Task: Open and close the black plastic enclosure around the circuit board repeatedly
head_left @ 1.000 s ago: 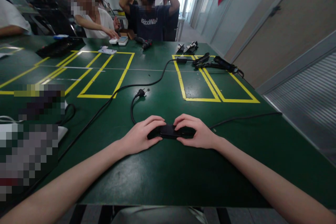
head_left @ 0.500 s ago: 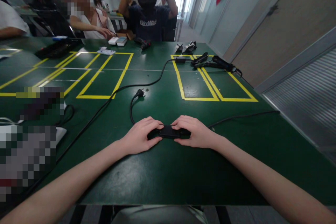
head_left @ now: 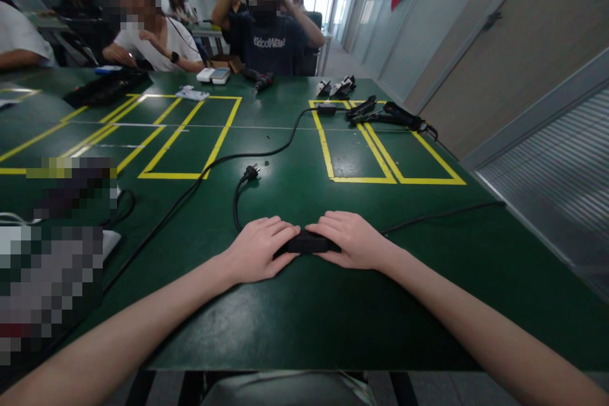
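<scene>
A small black power adapter (head_left: 308,242) lies on the green table (head_left: 285,323) in front of me. My left hand (head_left: 264,247) grips its left end between thumb and fingers, and my right hand (head_left: 349,240) holds the right end the same way. From beneath my left hand a short black cable curves up to a plug (head_left: 250,172) with bare metal pins. A thinner black cord (head_left: 442,210) runs from beside my right hand toward the table's right edge.
A long black cable (head_left: 228,157) crosses the table to a black box (head_left: 326,110) and dark clamps (head_left: 399,115). Yellow tape (head_left: 366,179) marks rectangles. A power drill (head_left: 263,80) lies near the far edge. People sit beyond; pixelated items are at left.
The adapter has turned slightly in my hands, and the plug has shifted a little down and left. The person opposite has lowered one arm, and the person in white has moved their hands.
</scene>
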`<state>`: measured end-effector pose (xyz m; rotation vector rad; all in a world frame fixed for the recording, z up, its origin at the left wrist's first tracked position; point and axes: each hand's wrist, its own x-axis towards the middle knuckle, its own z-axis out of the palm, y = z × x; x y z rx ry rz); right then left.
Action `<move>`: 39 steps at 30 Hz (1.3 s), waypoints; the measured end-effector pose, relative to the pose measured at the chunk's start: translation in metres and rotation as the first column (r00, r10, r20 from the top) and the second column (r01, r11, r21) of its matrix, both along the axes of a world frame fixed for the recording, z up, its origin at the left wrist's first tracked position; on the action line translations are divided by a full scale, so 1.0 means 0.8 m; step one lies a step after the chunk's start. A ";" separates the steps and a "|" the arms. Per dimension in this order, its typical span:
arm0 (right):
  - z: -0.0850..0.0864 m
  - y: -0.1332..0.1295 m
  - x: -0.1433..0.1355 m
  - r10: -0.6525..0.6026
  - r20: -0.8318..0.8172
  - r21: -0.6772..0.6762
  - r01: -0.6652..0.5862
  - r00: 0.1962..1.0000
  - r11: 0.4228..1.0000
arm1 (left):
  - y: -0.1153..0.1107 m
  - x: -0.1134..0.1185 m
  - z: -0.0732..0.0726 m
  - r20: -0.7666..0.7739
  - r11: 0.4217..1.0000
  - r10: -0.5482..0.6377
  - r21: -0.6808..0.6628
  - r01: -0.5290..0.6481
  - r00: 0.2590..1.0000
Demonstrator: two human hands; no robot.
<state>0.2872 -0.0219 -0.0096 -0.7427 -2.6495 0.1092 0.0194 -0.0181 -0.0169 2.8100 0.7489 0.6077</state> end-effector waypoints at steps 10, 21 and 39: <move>0.004 -0.004 -0.001 -0.014 0.021 0.016 0.014 1.000 1.000 | 0.001 -0.002 0.007 -0.012 1.000 0.014 -0.006 -0.014 1.000; 0.003 -0.003 -0.001 0.030 0.018 0.061 -0.031 0.999 0.998 | -0.002 0.007 0.002 0.005 1.000 -0.013 0.013 0.013 1.000; 0.002 -0.005 0.001 0.027 0.075 0.165 -0.040 0.997 0.986 | -0.009 0.009 0.012 0.211 0.883 0.260 -0.448 -0.143 0.942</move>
